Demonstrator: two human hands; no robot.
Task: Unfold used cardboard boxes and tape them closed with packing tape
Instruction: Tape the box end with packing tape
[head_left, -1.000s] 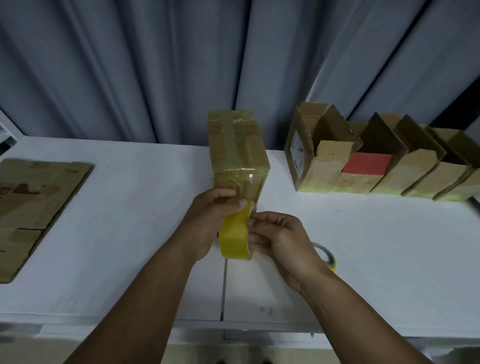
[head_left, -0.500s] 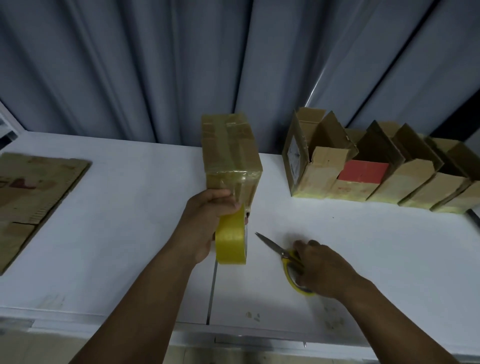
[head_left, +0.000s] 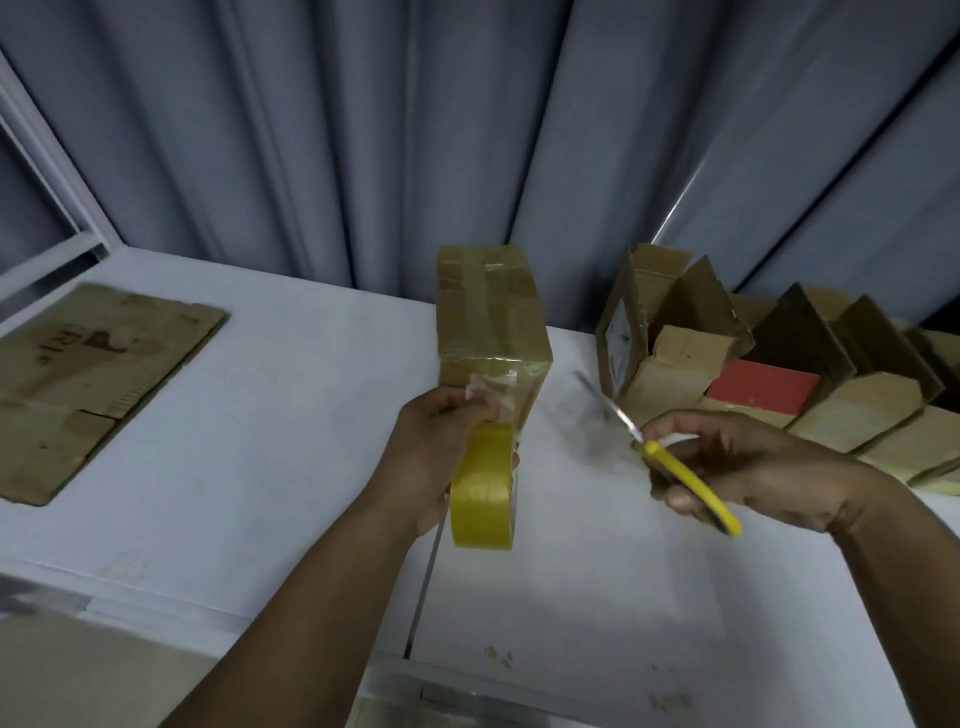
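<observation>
Seemingly almost done sealing the box (head_left: 491, 312) on the desk (head_left: 285, 467), we are gripping the tape roll (head_left: 483, 493) at its near end in our left hand (head_left: 428, 457), fingers (head_left: 696, 426) of our right hand (head_left: 763, 467) closed on scissors (head_left: 691, 486) just right of it, flat cardboard (head_left: 88, 374) left of it awaiting unfolding.

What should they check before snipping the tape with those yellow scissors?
1. The left hand holds the tape roll: ok.
2. The tape strip runs from the roll up to the taped box: ok.
3. The right hand grips the scissors: ok.
4. The blades are at the strip: not ok, they are off to its right.
5. The blades are open: cannot tell, blurred.
</observation>
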